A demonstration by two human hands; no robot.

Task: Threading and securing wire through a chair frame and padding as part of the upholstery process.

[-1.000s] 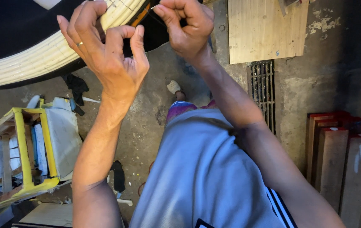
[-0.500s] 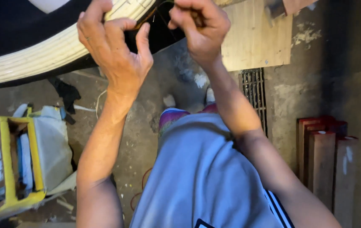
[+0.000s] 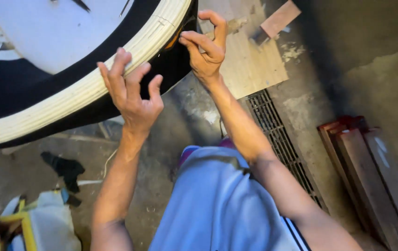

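Camera tilting up, we're now pressing our open left hand (image 3: pixel 131 93) on the white coiled rim (image 3: pixel 68 104) while our right hand (image 3: pixel 207 49) is pinching its end.

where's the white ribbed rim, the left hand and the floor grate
white ribbed rim (image 3: pixel 54 109), head view, on the cream coiled band left of the fingers
left hand (image 3: pixel 133 100), head view, on the back of the hand
floor grate (image 3: pixel 278 139), head view, on the bars beside the forearm
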